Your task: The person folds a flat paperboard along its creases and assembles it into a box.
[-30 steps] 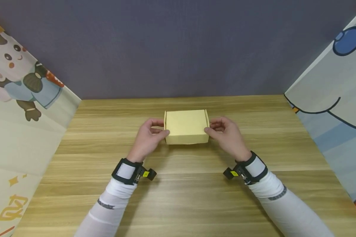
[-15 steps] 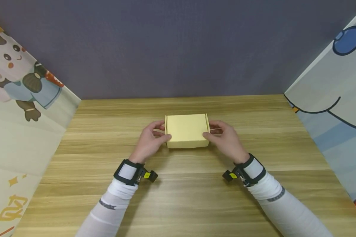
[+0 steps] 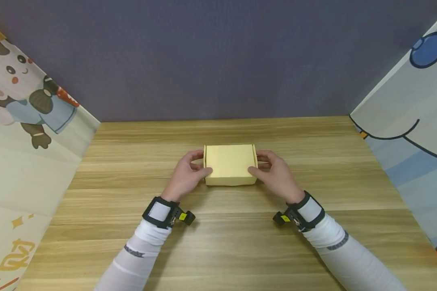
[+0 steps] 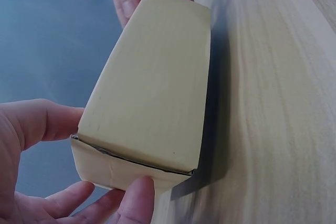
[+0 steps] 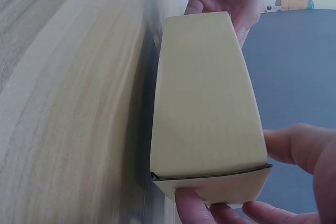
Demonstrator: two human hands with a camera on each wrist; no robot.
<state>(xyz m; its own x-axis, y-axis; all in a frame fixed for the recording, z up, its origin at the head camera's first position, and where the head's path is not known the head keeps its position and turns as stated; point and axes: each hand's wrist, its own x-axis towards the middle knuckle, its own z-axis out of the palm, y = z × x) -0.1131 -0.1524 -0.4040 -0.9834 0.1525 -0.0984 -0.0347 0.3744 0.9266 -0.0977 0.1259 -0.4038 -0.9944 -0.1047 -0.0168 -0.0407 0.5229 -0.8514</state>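
A small closed yellow cardboard box (image 3: pixel 230 161) is held between both hands near the middle of the table. My left hand (image 3: pixel 187 176) grips its left end, thumb on the near top corner and fingers along the side. The right hand (image 3: pixel 276 174) mirrors this grip at the opposite end. Seen from the left wrist, the long front face of the box (image 4: pixel 152 82) has a dark shadow beside it on the tabletop. In the right wrist view the fingers (image 5: pixel 191 205) press against the box's end panel. Whatever is inside the box is hidden.
The wood-grain table (image 3: pixel 225 242) reaches back to a dark blue-grey wall panel (image 3: pixel 222 60). Side panels with cartoon prints stand at the left (image 3: pixel 29 161) and right (image 3: pixel 404 121). Each wrist wears a strapped camera, such as the left one (image 3: pixel 187 217).
Both hands have drawn the box a short way across the table area toward the person. The grip on its two ends is the same as before.
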